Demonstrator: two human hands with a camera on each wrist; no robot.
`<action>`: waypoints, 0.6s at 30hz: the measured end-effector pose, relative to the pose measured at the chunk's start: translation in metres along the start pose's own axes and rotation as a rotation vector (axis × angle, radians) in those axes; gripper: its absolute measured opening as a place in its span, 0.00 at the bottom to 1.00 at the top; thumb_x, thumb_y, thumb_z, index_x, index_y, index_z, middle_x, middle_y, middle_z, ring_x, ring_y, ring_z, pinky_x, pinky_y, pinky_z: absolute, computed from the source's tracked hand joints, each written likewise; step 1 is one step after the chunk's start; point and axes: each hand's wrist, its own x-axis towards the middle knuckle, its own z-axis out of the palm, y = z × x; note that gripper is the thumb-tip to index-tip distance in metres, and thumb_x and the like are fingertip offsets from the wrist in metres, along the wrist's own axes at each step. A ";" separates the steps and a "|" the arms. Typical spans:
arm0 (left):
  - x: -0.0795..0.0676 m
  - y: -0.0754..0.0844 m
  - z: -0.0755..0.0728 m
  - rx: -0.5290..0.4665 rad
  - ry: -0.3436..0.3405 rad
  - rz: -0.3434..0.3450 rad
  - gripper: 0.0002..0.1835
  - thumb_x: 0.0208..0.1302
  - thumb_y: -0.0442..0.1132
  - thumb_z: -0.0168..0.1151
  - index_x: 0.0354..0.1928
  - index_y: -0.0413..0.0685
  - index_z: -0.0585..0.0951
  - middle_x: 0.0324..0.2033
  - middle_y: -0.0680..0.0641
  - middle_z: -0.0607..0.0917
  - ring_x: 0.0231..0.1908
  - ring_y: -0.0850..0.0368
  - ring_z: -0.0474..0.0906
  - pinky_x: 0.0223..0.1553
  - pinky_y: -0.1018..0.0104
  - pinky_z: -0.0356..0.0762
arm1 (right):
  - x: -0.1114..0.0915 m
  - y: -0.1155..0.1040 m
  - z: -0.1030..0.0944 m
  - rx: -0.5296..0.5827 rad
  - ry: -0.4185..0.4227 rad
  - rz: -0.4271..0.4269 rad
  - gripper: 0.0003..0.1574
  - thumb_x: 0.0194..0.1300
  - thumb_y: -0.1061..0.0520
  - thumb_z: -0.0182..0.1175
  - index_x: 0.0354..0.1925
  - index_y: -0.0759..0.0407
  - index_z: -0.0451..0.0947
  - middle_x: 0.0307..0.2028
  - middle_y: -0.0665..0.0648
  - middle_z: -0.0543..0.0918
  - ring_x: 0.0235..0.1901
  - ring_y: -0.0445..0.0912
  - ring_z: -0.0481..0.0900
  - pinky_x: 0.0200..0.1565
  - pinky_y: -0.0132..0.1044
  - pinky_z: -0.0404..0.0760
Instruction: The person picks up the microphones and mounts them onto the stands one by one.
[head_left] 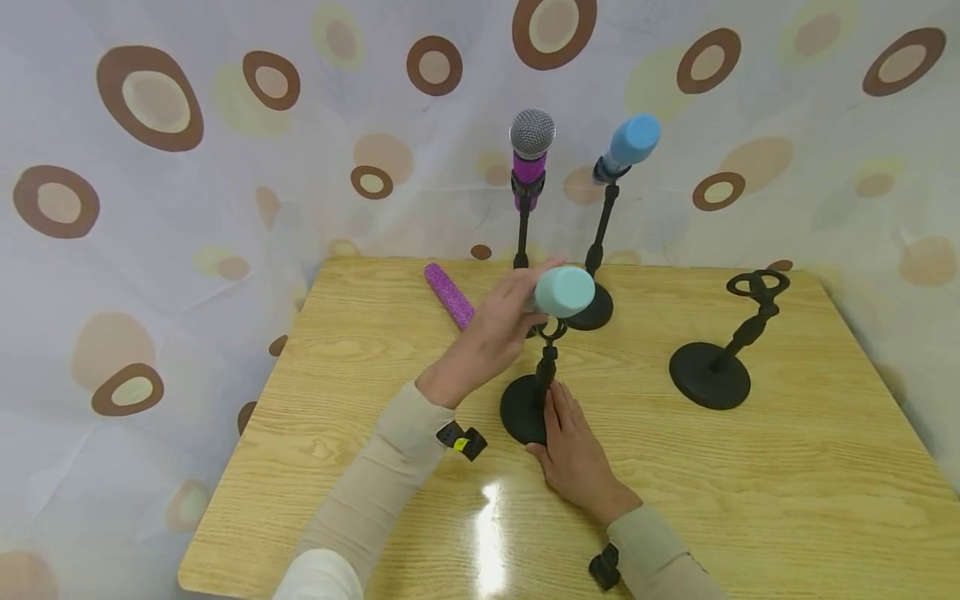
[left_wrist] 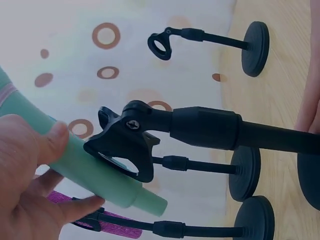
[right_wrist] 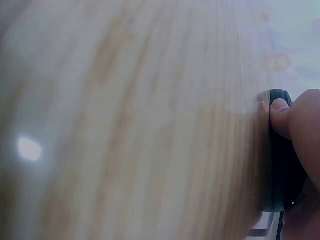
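My left hand (head_left: pixel 491 329) grips a mint-green microphone (head_left: pixel 566 292) with a rounded top. In the left wrist view, its tapered lower end lies against the black clip (left_wrist: pixel 125 145) of the front stand; whether it is seated in the clip, I cannot tell. My right hand (head_left: pixel 577 458) rests at the round base (head_left: pixel 521 410) of that stand, fingers straight beside the pole. The right wrist view shows the thumb (right_wrist: pixel 281 112) on the base's edge.
Behind stand a purple microphone (head_left: pixel 529 167) with a silver grille and a light-blue microphone (head_left: pixel 632 142), each in a black stand. A stand with a bare clip (head_left: pixel 757 285) is at right. A glittery purple rod (head_left: pixel 448 293) lies on the wooden table (head_left: pixel 360 333), partly hidden.
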 end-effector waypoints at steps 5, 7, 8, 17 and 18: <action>0.001 0.001 0.001 -0.039 0.002 0.019 0.24 0.58 0.36 0.56 0.58 0.49 0.66 0.54 0.49 0.72 0.58 0.60 0.65 0.62 0.71 0.60 | -0.001 0.001 0.001 -0.032 -0.015 -0.004 0.47 0.57 0.46 0.59 0.61 0.77 0.54 0.64 0.74 0.53 0.65 0.62 0.53 0.62 0.51 0.60; 0.000 0.001 0.003 -0.035 -0.024 0.016 0.22 0.58 0.37 0.56 0.56 0.52 0.68 0.54 0.50 0.72 0.58 0.61 0.65 0.62 0.70 0.60 | 0.000 0.001 0.000 -0.062 -0.020 -0.013 0.47 0.58 0.45 0.58 0.61 0.77 0.55 0.64 0.74 0.53 0.65 0.62 0.53 0.62 0.50 0.61; -0.001 0.001 0.004 -0.029 -0.036 0.012 0.22 0.58 0.37 0.56 0.56 0.53 0.68 0.54 0.50 0.72 0.58 0.61 0.65 0.62 0.70 0.60 | 0.000 0.001 -0.001 -0.072 -0.019 -0.017 0.47 0.58 0.45 0.58 0.61 0.77 0.55 0.64 0.74 0.54 0.65 0.62 0.53 0.62 0.50 0.61; -0.004 -0.003 0.012 0.021 -0.071 -0.091 0.22 0.59 0.37 0.57 0.56 0.56 0.69 0.55 0.51 0.69 0.58 0.60 0.64 0.61 0.69 0.61 | 0.001 0.001 0.000 -0.059 0.010 -0.030 0.47 0.57 0.45 0.59 0.60 0.78 0.57 0.63 0.74 0.55 0.64 0.63 0.54 0.61 0.50 0.62; -0.004 -0.004 0.013 0.020 -0.075 -0.100 0.22 0.59 0.36 0.57 0.56 0.56 0.69 0.55 0.51 0.69 0.58 0.60 0.64 0.61 0.68 0.60 | 0.001 0.001 0.000 -0.051 0.015 -0.031 0.47 0.57 0.45 0.59 0.60 0.78 0.57 0.63 0.75 0.55 0.64 0.63 0.54 0.61 0.51 0.62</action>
